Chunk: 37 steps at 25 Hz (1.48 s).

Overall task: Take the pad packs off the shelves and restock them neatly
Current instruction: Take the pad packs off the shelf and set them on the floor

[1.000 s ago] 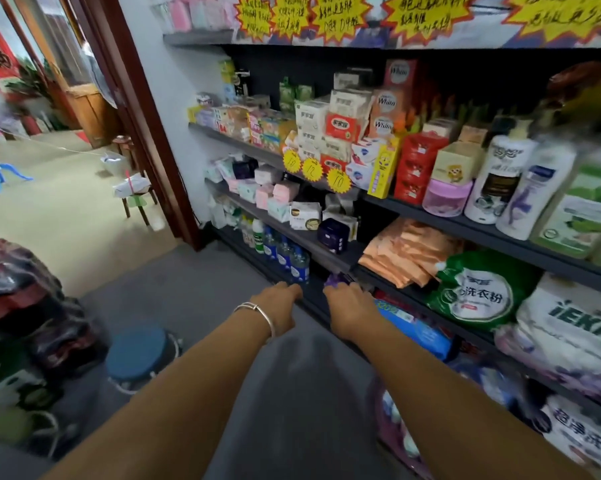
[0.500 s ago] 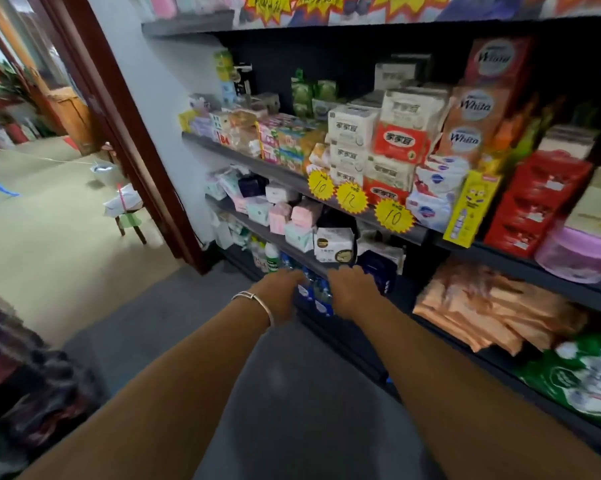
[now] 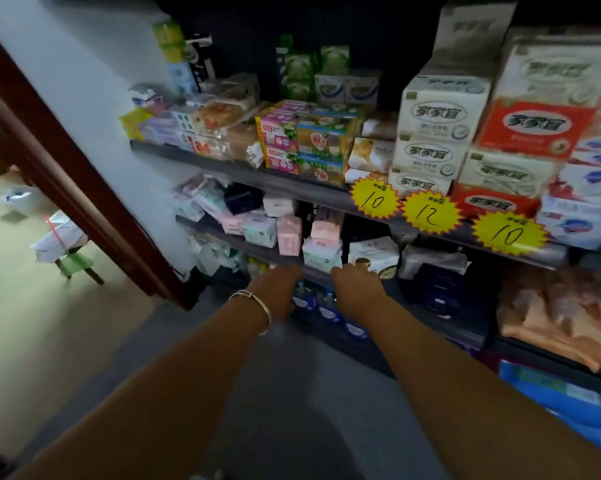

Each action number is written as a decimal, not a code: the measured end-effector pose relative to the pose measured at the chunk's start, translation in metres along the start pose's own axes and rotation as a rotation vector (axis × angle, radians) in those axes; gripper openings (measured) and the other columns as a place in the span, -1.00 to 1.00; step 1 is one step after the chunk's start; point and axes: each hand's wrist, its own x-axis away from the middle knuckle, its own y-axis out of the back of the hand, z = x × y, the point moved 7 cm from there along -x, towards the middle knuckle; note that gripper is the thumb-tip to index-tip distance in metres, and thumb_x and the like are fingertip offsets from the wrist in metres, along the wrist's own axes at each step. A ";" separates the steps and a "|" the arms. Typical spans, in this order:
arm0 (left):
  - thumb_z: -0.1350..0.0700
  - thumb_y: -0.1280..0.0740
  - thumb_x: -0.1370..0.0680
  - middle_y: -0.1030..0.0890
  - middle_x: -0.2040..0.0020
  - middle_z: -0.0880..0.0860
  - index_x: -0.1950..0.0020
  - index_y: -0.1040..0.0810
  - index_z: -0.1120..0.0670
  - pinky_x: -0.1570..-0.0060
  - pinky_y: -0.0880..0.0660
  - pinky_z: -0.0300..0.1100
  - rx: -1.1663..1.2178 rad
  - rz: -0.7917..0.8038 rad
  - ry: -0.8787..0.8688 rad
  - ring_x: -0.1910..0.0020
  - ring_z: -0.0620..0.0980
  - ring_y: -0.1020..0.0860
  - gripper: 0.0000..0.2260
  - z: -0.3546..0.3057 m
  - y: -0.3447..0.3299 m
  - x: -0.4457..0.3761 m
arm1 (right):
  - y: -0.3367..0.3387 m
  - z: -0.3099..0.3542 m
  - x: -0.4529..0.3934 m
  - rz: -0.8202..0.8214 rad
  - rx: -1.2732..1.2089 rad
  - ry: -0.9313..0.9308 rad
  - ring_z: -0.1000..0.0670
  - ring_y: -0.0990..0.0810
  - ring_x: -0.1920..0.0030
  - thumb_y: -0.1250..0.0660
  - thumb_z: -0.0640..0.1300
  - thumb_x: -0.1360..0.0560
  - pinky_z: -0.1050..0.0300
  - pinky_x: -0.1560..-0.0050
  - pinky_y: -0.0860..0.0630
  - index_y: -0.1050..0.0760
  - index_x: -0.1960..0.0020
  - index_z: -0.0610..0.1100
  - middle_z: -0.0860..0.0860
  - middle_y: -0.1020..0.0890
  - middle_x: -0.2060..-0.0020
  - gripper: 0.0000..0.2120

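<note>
Pad packs in pink, mint and white sit jumbled on the second shelf (image 3: 257,249): a pink pack (image 3: 288,234), a mint pack (image 3: 321,254), a white pack (image 3: 373,256) and a dark blue pack (image 3: 242,198). My left hand (image 3: 278,289), with a silver bracelet on the wrist, reaches to the shelf edge just below the pink pack. My right hand (image 3: 356,284) is stretched out below the mint and white packs. Both hands hold nothing, and their fingers are blurred.
The shelf above carries soap boxes (image 3: 441,112) and yellow price tags (image 3: 430,213). Blue bottles (image 3: 318,303) stand on the low shelf under my hands. Orange packets (image 3: 562,313) lie at the right. A dark door frame (image 3: 84,188) and a small green stool (image 3: 75,263) are on the left.
I have moved closer to the shelves and both hands have risen from the low shelf towards the edge of the pad shelf. The view has grown darker.
</note>
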 end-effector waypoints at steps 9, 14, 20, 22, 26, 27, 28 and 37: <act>0.26 -0.39 -0.44 -0.41 -0.22 0.16 -0.30 -0.39 0.12 -0.20 -0.41 -0.03 -0.090 0.123 -0.155 -0.20 0.16 -0.44 -0.55 0.104 0.010 -0.140 | -0.017 0.021 -0.145 0.082 -0.043 -0.208 -0.18 -0.33 -0.33 -0.34 -0.22 -0.48 -0.08 -0.27 -0.33 -0.26 -0.37 -0.19 -0.16 -0.39 -0.28 -0.49; 0.29 -0.34 -0.46 -0.35 -0.33 0.14 -0.40 -0.32 0.08 -0.28 -0.36 0.04 -0.101 0.153 -0.194 -0.31 0.17 -0.38 -0.48 0.153 0.002 -0.204 | -0.029 0.035 -0.217 0.079 -0.081 -0.275 -0.19 -0.33 -0.33 -0.33 -0.26 -0.47 -0.09 -0.30 -0.34 -0.26 -0.38 -0.20 -0.17 -0.41 -0.28 -0.49; 0.21 -0.36 -0.46 -0.31 -0.38 0.09 -0.43 -0.27 0.03 -0.28 -0.37 0.02 -0.149 0.175 -0.346 -0.33 0.14 -0.37 -0.43 0.175 -0.018 -0.283 | -0.052 0.023 -0.269 0.013 -0.136 -0.485 -0.18 -0.33 -0.32 -0.27 -0.18 -0.51 -0.05 -0.29 -0.36 -0.31 -0.36 -0.20 -0.14 -0.42 -0.27 -0.57; 0.18 -0.37 -0.47 -0.26 -0.42 0.09 -0.46 -0.23 0.03 -0.32 -0.33 0.02 -0.176 0.187 -0.405 -0.37 0.16 -0.31 -0.40 0.181 -0.029 -0.317 | -0.062 0.017 -0.291 -0.046 -0.157 -0.598 -0.18 -0.29 -0.34 -0.25 -0.13 -0.53 -0.06 -0.29 -0.35 -0.29 -0.38 -0.19 -0.14 -0.38 -0.31 -0.56; 0.07 -0.43 -0.44 -0.17 -0.48 0.09 -0.52 -0.09 0.05 -0.39 -0.23 -0.01 -0.248 0.127 -0.534 -0.44 0.15 -0.19 -0.25 0.184 -0.046 -0.366 | -0.078 0.003 -0.325 -0.246 -0.193 -0.821 -0.25 -0.15 -0.43 -0.18 0.10 -0.56 -0.14 -0.36 -0.24 -0.15 -0.47 -0.19 -0.18 -0.17 -0.46 -0.40; 0.04 -0.44 -0.43 -0.18 -0.48 0.10 -0.52 -0.06 0.05 -0.37 -0.24 0.00 -0.263 0.115 -0.548 -0.43 0.15 -0.19 -0.22 0.185 -0.051 -0.376 | -0.082 -0.001 -0.333 -0.291 -0.220 -0.866 -0.27 -0.09 -0.46 -0.17 0.20 -0.53 -0.18 -0.40 -0.17 -0.08 -0.49 -0.19 -0.18 -0.09 -0.49 -0.30; 0.01 -0.45 -0.42 -0.18 -0.47 0.10 -0.53 -0.04 0.04 -0.35 -0.25 0.01 -0.278 0.102 -0.555 -0.42 0.16 -0.20 -0.19 0.185 -0.056 -0.386 | -0.086 -0.006 -0.341 -0.328 -0.238 -0.898 -0.29 -0.02 -0.48 -0.16 0.28 -0.50 -0.22 -0.42 -0.10 -0.01 -0.52 -0.18 -0.16 -0.01 -0.52 -0.20; -0.21 -0.46 -0.33 -0.23 -0.44 0.17 -0.52 -0.01 0.00 -0.29 -0.28 0.05 -0.480 -0.096 -0.507 -0.39 0.20 -0.23 -0.06 0.194 -0.091 -0.423 | -0.098 -0.024 -0.360 -0.747 -0.166 -0.953 -0.25 -0.24 -0.29 -0.34 0.06 -0.45 -0.15 -0.17 -0.32 -0.27 -0.37 -0.16 -0.14 -0.28 -0.31 -0.42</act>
